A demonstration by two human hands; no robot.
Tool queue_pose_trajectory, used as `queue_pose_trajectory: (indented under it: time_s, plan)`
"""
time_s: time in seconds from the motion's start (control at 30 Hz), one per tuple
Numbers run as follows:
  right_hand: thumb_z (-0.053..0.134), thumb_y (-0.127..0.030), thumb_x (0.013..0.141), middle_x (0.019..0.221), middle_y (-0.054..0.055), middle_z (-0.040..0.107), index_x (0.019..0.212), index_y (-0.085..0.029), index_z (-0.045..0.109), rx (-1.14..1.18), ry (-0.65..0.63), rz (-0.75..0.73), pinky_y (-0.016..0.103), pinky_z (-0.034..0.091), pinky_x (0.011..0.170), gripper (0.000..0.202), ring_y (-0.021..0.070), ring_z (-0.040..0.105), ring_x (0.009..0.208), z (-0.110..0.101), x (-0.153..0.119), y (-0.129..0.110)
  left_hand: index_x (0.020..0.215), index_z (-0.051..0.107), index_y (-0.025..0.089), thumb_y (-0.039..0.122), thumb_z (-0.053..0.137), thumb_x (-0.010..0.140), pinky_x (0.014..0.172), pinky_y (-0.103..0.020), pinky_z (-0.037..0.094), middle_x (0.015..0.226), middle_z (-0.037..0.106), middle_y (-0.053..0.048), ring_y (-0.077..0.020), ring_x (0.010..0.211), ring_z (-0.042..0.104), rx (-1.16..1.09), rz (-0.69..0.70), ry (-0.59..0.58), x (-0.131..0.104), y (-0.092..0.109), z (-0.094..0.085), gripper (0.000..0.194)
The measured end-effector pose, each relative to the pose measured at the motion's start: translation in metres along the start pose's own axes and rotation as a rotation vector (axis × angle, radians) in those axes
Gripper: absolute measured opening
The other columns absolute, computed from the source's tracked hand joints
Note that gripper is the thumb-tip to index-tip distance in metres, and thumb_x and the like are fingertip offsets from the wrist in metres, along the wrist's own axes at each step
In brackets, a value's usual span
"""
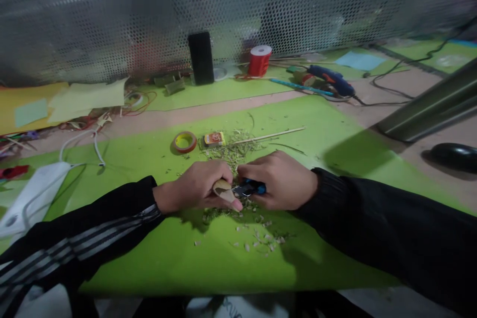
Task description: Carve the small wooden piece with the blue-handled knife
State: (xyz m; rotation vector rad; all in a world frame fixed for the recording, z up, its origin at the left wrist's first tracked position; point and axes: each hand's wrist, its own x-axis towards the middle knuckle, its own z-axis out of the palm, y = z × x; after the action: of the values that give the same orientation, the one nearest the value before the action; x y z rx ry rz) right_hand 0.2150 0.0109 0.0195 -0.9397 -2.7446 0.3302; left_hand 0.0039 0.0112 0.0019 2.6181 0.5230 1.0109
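Gripping a stick [222, 190], the left hand [196, 186] could be nicked by the knife [249, 188] clenched in the right hand [279, 179].

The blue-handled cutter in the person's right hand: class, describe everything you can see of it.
The cutter is small, with a blue and dark handle that looks plastic; most of it is hidden inside the right hand. Its front end points left, level above the green mat, and meets the tan, wood-like piece gripped by the left hand. The blade itself is too small to make out. Pale shavings lie below it.
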Motion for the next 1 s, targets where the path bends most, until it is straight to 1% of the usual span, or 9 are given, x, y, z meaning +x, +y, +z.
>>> queue_pose_trajectory:
  time_s: [0.2,0.33,0.43,0.53,0.6,0.7,0.8,0.9,1.0]
  plan:
    - [0.054,-0.030,0.075,0.065,0.001,0.063,0.082,-0.021,0.061,0.001,-0.045,0.027,0.028,0.024,0.054,0.013,0.0136,0.050,0.054,-0.002,0.000,0.000,0.081,0.044,0.019,0.063,0.045,0.092,0.048,-0.020,0.032,0.064,0.049,0.005,-0.0076,0.052,0.042,-0.012,-0.032,-0.030,-0.003,-0.001,0.001,0.046]
    - [0.053,-0.034,0.079,0.064,0.001,0.061,0.090,-0.019,0.058,0.077,-0.040,0.071,0.027,0.025,0.052,0.019,0.0133,0.047,0.051,-0.006,-0.001,-0.001,0.098,0.042,0.019,0.055,0.049,0.094,0.047,-0.020,0.032,0.069,0.050,0.005,-0.0070,0.050,0.041,-0.096,-0.057,-0.001,-0.010,-0.006,0.005,0.037]
    - [0.054,-0.048,0.086,0.062,-0.002,0.057,0.096,-0.018,0.055,0.190,0.046,0.066,0.025,0.027,0.051,0.031,0.0120,0.044,0.050,-0.010,-0.002,0.003,0.106,0.037,0.019,0.047,0.046,0.097,0.049,-0.022,0.035,0.066,0.047,0.007,-0.0079,0.050,0.040,-0.094,-0.060,0.050,-0.012,-0.009,0.008,0.031]
    - [0.045,-0.068,0.090,0.062,-0.002,0.056,0.083,-0.019,0.058,0.264,0.131,-0.057,0.023,0.031,0.054,0.050,0.0108,0.045,0.053,-0.013,-0.003,0.008,0.107,0.036,0.019,0.043,0.043,0.099,0.046,-0.021,0.033,0.064,0.044,0.009,-0.0072,0.048,0.038,-0.073,-0.062,0.067,-0.011,-0.007,0.008,0.026]
    - [0.039,-0.073,0.089,0.064,0.000,0.059,0.082,-0.019,0.061,0.300,0.164,-0.099,0.023,0.034,0.057,0.059,0.0106,0.050,0.056,-0.014,-0.003,0.010,0.107,0.037,0.019,0.044,0.042,0.100,0.044,-0.019,0.031,0.063,0.043,0.009,-0.0068,0.047,0.038,-0.048,-0.081,0.067,-0.009,-0.005,0.006,0.026]
    - [0.037,-0.071,0.091,0.065,0.001,0.063,0.093,-0.018,0.064,0.303,0.201,-0.041,0.023,0.035,0.056,0.059,0.0107,0.052,0.054,-0.013,-0.003,0.010,0.108,0.040,0.018,0.044,0.042,0.100,0.044,-0.019,0.031,0.062,0.042,0.010,-0.0067,0.046,0.037,-0.021,-0.090,0.057,-0.007,-0.003,0.004,0.027]
    - [0.034,-0.065,0.096,0.069,0.002,0.064,0.102,-0.018,0.059,0.265,0.256,-0.017,0.024,0.035,0.055,0.054,0.0119,0.052,0.054,-0.011,-0.004,0.008,0.110,0.040,0.018,0.043,0.041,0.100,0.044,-0.019,0.031,0.060,0.041,0.010,-0.0065,0.045,0.036,-0.040,-0.066,0.055,-0.008,-0.004,0.004,0.027]
    - [0.032,-0.053,0.101,0.075,0.003,0.062,0.103,-0.017,0.055,0.242,0.278,-0.100,0.024,0.036,0.057,0.043,0.0123,0.052,0.059,-0.010,-0.005,0.007,0.111,0.039,0.018,0.043,0.041,0.101,0.043,-0.019,0.030,0.060,0.040,0.010,-0.0063,0.044,0.036,-0.056,-0.042,0.076,-0.007,-0.004,0.005,0.027]
    - [0.031,-0.045,0.103,0.073,0.002,0.058,0.098,-0.017,0.054,0.219,0.281,-0.194,0.023,0.035,0.058,0.036,0.0119,0.049,0.059,-0.009,-0.005,0.008,0.111,0.040,0.017,0.042,0.039,0.101,0.042,-0.018,0.030,0.059,0.041,0.010,-0.0064,0.044,0.036,-0.047,-0.025,0.081,-0.006,-0.004,0.005,0.027]
